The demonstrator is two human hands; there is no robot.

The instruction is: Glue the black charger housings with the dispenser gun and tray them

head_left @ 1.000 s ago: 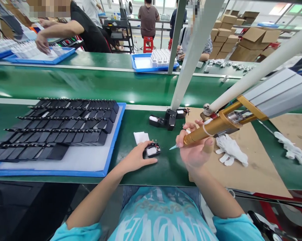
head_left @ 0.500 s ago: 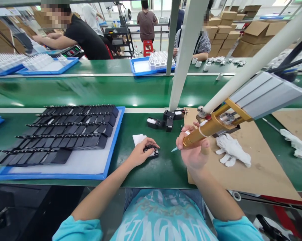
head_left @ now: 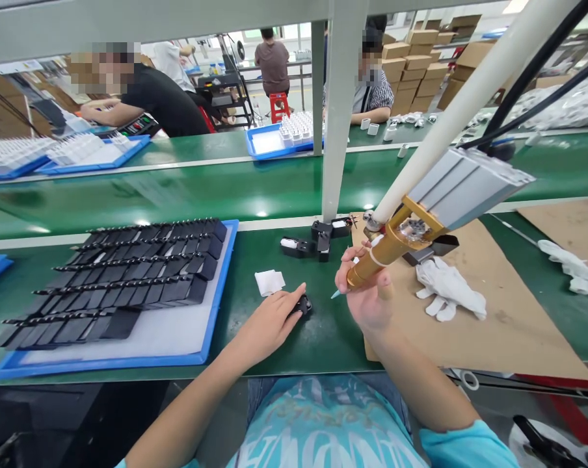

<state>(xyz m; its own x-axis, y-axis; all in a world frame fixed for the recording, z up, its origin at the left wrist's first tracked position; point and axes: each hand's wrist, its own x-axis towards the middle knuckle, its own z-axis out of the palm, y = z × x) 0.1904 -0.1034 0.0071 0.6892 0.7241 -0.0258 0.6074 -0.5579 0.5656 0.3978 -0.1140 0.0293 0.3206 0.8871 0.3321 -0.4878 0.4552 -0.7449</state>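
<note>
My left hand [head_left: 269, 323] lies over a small black plastic housing [head_left: 304, 305] on the green bench, thumb and fingers about it; its far side is partly covered by the fingers. A folded white cloth or paper [head_left: 269, 283] lies just beyond that hand. My right hand [head_left: 369, 298] is closed around the lower end of a gold dispensing gun [head_left: 379, 263]. The gun hangs slanted, and its pointed teal nozzle [head_left: 335, 294] aims down and left, apart from the housing. Several similar black housings [head_left: 320, 239] sit by the post, some with white parts inside.
A blue tray [head_left: 211, 325] at left holds rows of black housings [head_left: 142, 273]. White gloves [head_left: 450, 289] rest on brown cardboard [head_left: 508, 318] at right. A metal post [head_left: 340, 130] and slanted white pole [head_left: 450, 110] rise ahead. Other people sit across the line.
The view has shifted. My left hand has moved over the housing, its index finger stretched further out, and the white cloth or paper is now uncovered. My right hand still holds the gun.
</note>
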